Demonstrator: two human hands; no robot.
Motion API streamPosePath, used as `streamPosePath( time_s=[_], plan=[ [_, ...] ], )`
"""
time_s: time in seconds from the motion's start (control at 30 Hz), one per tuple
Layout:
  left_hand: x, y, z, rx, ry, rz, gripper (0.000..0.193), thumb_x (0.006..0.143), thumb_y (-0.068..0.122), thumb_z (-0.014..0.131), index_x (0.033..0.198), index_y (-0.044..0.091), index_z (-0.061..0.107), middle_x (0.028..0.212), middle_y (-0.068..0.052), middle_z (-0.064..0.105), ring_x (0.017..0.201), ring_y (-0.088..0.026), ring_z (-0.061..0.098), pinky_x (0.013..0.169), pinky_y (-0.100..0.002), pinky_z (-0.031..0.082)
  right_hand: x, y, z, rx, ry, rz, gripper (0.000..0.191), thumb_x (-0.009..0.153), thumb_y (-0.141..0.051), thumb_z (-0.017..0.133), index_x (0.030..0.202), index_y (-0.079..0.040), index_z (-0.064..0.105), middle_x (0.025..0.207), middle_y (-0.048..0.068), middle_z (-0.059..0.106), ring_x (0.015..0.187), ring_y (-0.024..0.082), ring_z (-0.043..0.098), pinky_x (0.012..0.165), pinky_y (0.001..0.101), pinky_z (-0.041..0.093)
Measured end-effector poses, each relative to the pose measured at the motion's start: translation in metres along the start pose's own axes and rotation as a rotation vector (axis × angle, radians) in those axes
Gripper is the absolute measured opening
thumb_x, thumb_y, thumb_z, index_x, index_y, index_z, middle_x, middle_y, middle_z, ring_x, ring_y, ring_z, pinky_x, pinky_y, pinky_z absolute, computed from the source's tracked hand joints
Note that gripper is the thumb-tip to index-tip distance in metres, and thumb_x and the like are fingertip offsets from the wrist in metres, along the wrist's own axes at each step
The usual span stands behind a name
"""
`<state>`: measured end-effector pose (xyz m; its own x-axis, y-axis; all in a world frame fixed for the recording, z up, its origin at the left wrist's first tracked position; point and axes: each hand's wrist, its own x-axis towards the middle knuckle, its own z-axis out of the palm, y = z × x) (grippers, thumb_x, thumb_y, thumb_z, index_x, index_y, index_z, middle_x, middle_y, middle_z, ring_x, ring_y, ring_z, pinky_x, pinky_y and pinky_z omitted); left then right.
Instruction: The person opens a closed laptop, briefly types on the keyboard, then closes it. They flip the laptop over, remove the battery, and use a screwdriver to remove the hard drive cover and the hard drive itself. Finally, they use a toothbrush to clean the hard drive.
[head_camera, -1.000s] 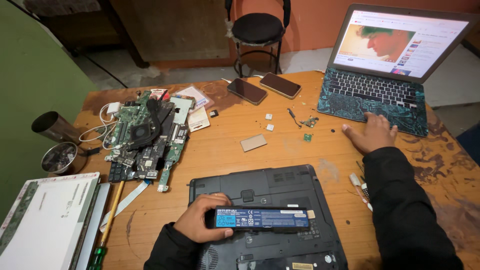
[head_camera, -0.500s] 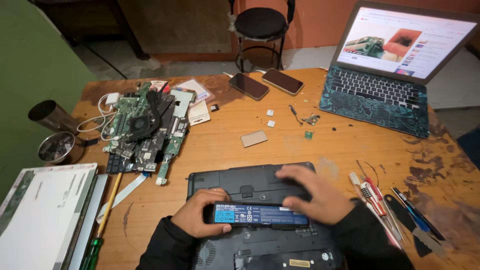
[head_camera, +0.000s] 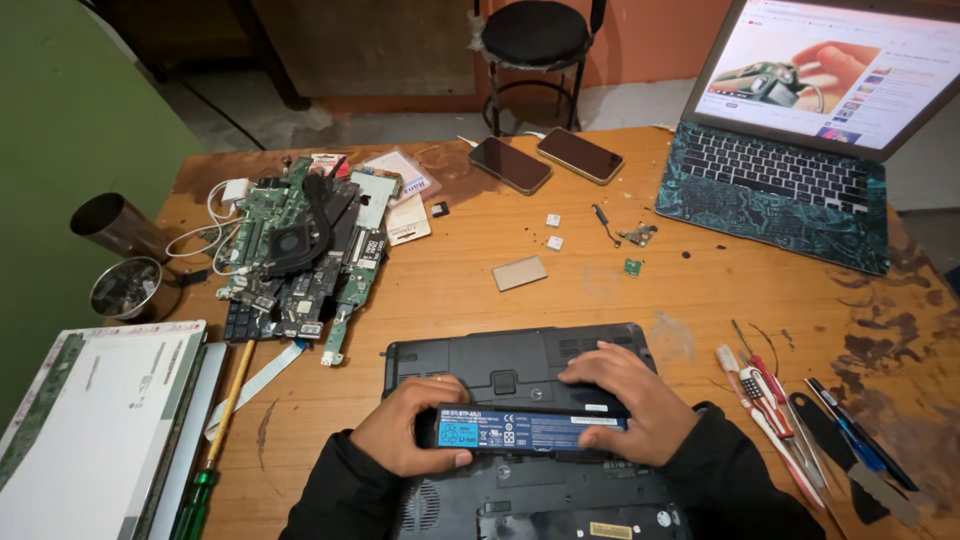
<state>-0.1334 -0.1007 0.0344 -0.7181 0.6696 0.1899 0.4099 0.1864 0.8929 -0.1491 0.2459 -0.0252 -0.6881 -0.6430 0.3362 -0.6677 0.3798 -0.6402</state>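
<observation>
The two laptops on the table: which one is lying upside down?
The black laptop under both hands, showing its underside. The other laptop, far right, stands open with a lit screen.

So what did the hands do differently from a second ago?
The right hand left the open laptop, came back and took hold of the long black battery. The left hand kept its grip on the battery over the upturned laptop. The phones stayed put.
</observation>
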Motion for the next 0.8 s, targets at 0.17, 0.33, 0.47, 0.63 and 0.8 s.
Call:
streamPosePath(
  time_s=[0.17,0.33,0.47,0.63,0.8],
  plan=[
    [0.0,-0.002,-0.003,0.022,-0.015,0.032,0.036,0.073,0.024,0.085,0.083,-0.003,0.064,0.086,-0.016,0.066,0.089,-0.03,0.065,0.083,-0.038,0.053,0.003,-0.004,-0.002,-0.001,-0.027,0.0,0.078,0.077,-0.062,0.078,0.128,-0.005,0.062,0.131,0.014,0.064,0.135,0.034,0.055,0.121,0.0575,0.024],
    [-0.001,-0.002,-0.003,0.03,-0.021,0.062,0.036,0.074,0.025,0.084,0.085,-0.003,0.064,0.083,-0.015,0.065,0.09,-0.03,0.066,0.083,-0.038,0.054,0.004,-0.008,-0.004,-0.046,-0.071,-0.034,0.082,0.073,-0.063,0.084,0.127,-0.005,0.063,0.135,0.014,0.063,0.138,0.034,0.052,0.121,0.0591,0.023],
    [-0.003,-0.003,-0.002,0.043,-0.02,0.02,0.036,0.072,0.025,0.085,0.083,-0.002,0.064,0.082,-0.015,0.064,0.088,-0.03,0.065,0.078,-0.038,0.053,0.0,-0.011,-0.01,-0.094,-0.135,-0.078,0.092,0.066,-0.064,0.089,0.128,-0.003,0.061,0.14,0.016,0.059,0.139,0.035,0.047,0.119,0.0595,0.022],
    [-0.004,-0.005,-0.003,0.084,-0.036,0.027,0.038,0.071,0.025,0.085,0.079,-0.001,0.06,0.08,-0.014,0.061,0.087,-0.03,0.064,0.077,-0.038,0.052,-0.001,-0.011,-0.013,-0.109,-0.131,-0.1,0.087,0.067,-0.062,0.091,0.127,-0.004,0.064,0.142,0.014,0.058,0.141,0.035,0.045,0.119,0.058,0.024],
    [-0.004,-0.003,-0.003,0.059,-0.022,0.033,0.037,0.072,0.025,0.086,0.08,-0.002,0.061,0.082,-0.014,0.062,0.088,-0.03,0.064,0.077,-0.038,0.052,0.0,-0.014,-0.013,-0.122,-0.122,-0.108,0.086,0.067,-0.061,0.091,0.125,-0.004,0.065,0.141,0.013,0.059,0.14,0.034,0.046,0.119,0.0577,0.025]
  ],
)
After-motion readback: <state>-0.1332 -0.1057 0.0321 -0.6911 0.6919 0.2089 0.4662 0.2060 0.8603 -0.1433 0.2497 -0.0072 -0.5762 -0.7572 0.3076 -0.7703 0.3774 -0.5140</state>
